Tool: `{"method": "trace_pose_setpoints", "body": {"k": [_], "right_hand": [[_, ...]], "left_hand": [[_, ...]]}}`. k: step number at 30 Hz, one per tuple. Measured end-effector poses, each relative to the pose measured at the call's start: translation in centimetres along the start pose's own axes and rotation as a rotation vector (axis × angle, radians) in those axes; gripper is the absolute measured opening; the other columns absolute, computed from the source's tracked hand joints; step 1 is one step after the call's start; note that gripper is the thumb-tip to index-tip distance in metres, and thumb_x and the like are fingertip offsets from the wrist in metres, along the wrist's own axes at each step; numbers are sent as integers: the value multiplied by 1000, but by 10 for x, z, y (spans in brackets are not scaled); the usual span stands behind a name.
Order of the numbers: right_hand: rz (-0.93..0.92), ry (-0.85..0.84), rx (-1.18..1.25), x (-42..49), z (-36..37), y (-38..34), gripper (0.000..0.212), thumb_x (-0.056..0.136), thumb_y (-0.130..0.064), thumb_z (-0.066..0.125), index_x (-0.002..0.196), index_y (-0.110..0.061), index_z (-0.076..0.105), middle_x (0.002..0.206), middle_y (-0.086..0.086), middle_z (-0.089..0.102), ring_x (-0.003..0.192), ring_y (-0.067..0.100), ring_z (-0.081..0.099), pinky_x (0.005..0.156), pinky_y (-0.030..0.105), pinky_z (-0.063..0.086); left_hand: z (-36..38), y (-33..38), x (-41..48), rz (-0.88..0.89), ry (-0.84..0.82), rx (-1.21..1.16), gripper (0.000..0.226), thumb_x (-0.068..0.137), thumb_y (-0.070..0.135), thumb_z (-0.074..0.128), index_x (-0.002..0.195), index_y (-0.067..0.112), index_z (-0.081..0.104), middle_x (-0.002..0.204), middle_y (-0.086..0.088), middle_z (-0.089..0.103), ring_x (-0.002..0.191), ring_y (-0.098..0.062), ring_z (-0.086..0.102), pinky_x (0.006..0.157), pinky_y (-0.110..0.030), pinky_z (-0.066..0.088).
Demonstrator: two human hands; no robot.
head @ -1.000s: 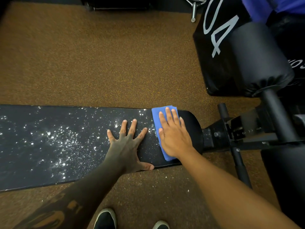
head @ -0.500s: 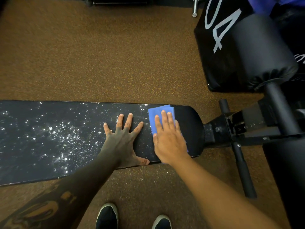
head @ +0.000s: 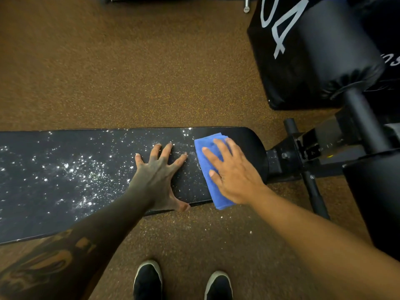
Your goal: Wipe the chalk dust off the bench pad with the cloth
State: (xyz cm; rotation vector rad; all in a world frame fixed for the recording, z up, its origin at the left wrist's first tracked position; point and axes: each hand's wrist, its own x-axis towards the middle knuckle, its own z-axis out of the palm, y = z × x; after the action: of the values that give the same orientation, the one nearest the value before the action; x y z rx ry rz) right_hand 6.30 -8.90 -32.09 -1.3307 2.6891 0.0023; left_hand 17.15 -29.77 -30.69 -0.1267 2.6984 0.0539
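Note:
A long black bench pad (head: 65, 180) runs across the view from left to right, speckled with white chalk dust (head: 86, 167), thickest left of centre. A folded blue cloth (head: 205, 174) lies flat on the pad near its right end, its lower corner hanging past the near edge. My right hand (head: 233, 172) presses flat on the cloth, fingers spread. Just left of the cloth, my left hand (head: 160, 176) rests palm-down on the pad, fingers apart, thumb at the near edge.
The brown speckled floor (head: 129, 72) surrounds the bench. The black bench frame and its bars (head: 313, 161) join the pad on the right. A large black padded roller (head: 335, 50) and a black block with white numerals (head: 275, 35) stand at upper right. My shoes (head: 149, 280) are below.
My right hand has slid the cloth toward me across the pad, so its corner now overhangs the near edge. My left hand has stayed in place on the pad.

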Motion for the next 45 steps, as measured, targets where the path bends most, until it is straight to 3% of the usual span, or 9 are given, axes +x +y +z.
{"method": "trace_pose_setpoints", "body": {"k": [4, 13, 18, 22, 27, 31, 36, 40, 45], "right_hand": [[-127, -103, -37, 1, 9, 3, 56, 97, -43, 22, 150, -30, 8, 160, 7, 3, 146, 34, -1, 115, 54, 13], [384, -59, 182, 48, 7, -25, 55, 101, -32, 21, 151, -22, 0, 159, 9, -13, 144, 34, -17, 117, 54, 7], [99, -55, 104, 46, 7, -27, 59, 99, -35, 23, 151, -20, 0, 160, 7, -8, 146, 28, -11, 116, 49, 8], [409, -48, 184, 70, 3, -22, 59, 99, -31, 24, 151, -14, 1, 160, 10, -6, 146, 29, -10, 117, 49, 5], [96, -64, 134, 68, 3, -37, 60, 99, -32, 27, 151, -14, 4, 160, 8, -3, 146, 26, -8, 117, 47, 9], [359, -72, 174, 87, -3, -22, 61, 98, -29, 30, 150, -10, 5, 160, 11, -2, 146, 27, -6, 118, 46, 6], [-48, -57, 78, 86, 4, -40, 58, 98, -26, 28, 150, -10, 7, 160, 8, 2, 147, 23, -4, 119, 43, 4], [303, -63, 154, 100, -3, -28, 59, 98, -27, 29, 150, -7, 8, 160, 12, 3, 146, 26, -3, 118, 44, 7], [-76, -40, 90, 83, 2, -38, 56, 99, -25, 28, 150, -10, 11, 160, 7, 6, 147, 22, -2, 119, 43, 9]], "left_hand": [[4, -1, -1, 5, 1, 0, 142, 39, 101, 47, 154, 38, -8, 164, -7, -12, 150, -37, -5, 112, -73, 15], [7, 1, -2, 3, -1, -42, 144, 40, 101, 49, 154, 36, -12, 164, -7, -18, 151, -37, -13, 112, -75, 7], [6, -2, -5, -44, -3, -43, 153, 37, 105, 40, 154, 24, -17, 163, -8, -23, 151, -36, -16, 114, -74, 10], [6, -7, -8, -52, -23, -48, 158, 34, 107, 38, 153, 19, -17, 162, -8, -26, 150, -36, -19, 113, -75, 9], [7, -11, -9, -61, -26, -46, 159, 35, 106, 41, 153, 18, -18, 162, -8, -27, 150, -36, -19, 113, -75, 11], [10, -13, -9, -50, -33, -46, 159, 35, 105, 45, 152, 19, -20, 162, -7, -28, 150, -35, -20, 113, -75, 8], [10, -13, -10, -50, -34, -40, 159, 35, 105, 44, 152, 18, -20, 162, -8, -28, 150, -34, -21, 114, -74, 7], [10, -17, -10, -51, -45, -40, 162, 32, 107, 41, 151, 18, -24, 161, -7, -31, 150, -34, -23, 114, -74, 6], [12, -17, -12, -67, -27, -42, 161, 32, 108, 37, 153, 17, -21, 162, -8, -28, 149, -34, -24, 115, -73, 5]]}}
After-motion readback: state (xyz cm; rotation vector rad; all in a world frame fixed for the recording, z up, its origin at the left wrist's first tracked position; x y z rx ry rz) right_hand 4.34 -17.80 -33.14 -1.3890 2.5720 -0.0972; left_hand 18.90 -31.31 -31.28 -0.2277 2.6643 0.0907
